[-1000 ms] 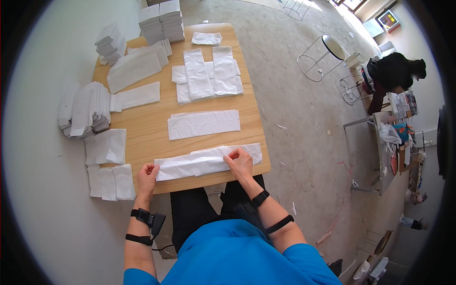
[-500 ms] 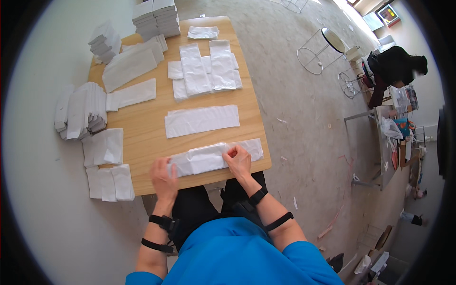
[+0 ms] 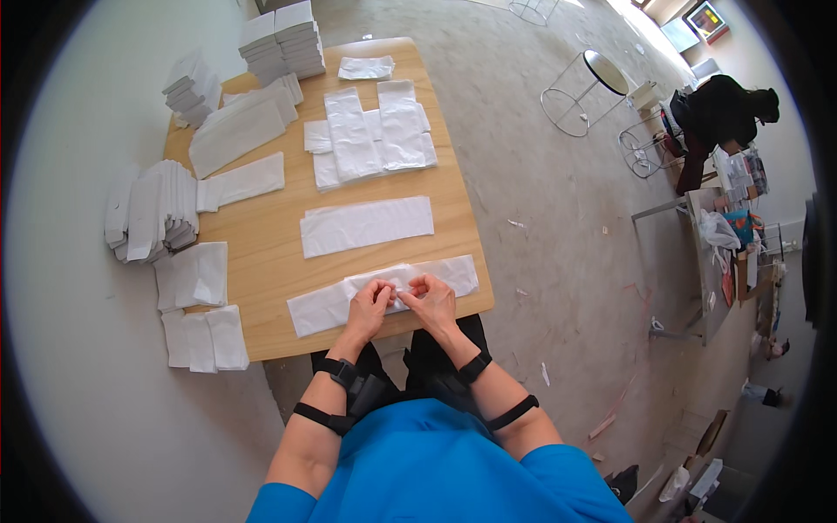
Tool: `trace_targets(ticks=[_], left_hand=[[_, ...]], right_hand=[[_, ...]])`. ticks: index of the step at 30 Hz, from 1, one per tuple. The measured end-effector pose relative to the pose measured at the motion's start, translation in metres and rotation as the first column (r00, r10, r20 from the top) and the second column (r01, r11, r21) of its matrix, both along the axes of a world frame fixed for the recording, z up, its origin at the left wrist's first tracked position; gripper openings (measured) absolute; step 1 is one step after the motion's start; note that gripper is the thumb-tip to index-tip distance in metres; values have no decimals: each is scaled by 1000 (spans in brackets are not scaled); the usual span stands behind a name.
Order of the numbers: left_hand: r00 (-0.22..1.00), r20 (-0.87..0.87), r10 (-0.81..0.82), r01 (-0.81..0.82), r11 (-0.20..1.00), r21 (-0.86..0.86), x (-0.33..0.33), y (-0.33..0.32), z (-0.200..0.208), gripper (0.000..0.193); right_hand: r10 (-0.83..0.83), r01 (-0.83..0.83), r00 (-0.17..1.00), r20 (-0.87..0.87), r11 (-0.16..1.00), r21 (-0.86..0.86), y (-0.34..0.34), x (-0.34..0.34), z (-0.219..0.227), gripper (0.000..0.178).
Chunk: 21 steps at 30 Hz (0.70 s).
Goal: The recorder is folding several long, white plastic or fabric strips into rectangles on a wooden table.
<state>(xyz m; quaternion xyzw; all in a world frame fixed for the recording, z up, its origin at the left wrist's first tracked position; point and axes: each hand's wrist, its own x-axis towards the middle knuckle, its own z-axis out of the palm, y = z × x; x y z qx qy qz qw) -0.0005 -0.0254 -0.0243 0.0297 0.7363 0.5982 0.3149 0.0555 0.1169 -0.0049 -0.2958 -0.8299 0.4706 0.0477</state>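
Close to the table's near edge lies a long white strip (image 3: 318,307), thin like paper or film, with a folded white piece (image 3: 359,284) on top. My left hand (image 3: 370,312) is over the folded piece, its thumb and fingers pinched together. Right beside it, my right hand (image 3: 432,303) is pinched too, thumb pointing at the left hand. The fingertips nearly meet over the folded piece; a small pale bit seems to be between them, too small to name. Farther back lies another flat white strip (image 3: 366,227).
Beyond it, white folded pieces (image 3: 375,139) lie crosswise in a pile on the wooden table (image 3: 261,227). Stacks of white packets (image 3: 153,209) line the left side by the wall. Taller white stacks (image 3: 283,39) stand at the far left. A person (image 3: 719,118) bends near a side table.
My left hand has come right, from the strip's left end to beside my right hand, and its fingers have closed. My right hand has shifted slightly left.
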Motion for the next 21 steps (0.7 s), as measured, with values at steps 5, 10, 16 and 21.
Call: trace_targets(ticks=[5, 10, 16, 21], left_hand=[[999, 27, -32, 31, 998, 50, -3, -1, 7, 20], [999, 7, -51, 51, 999, 18, -1, -2, 8, 22], [999, -18, -42, 43, 999, 33, 0, -4, 12, 30], [998, -10, -63, 63, 997, 41, -1, -5, 17, 34]], right_hand=[[52, -42, 996, 78, 991, -130, -1, 16, 5, 27], [52, -42, 991, 122, 996, -82, -4, 13, 6, 27], [48, -46, 993, 105, 999, -28, -10, 9, 12, 22], [60, -42, 990, -127, 989, 143, -17, 11, 11, 16]])
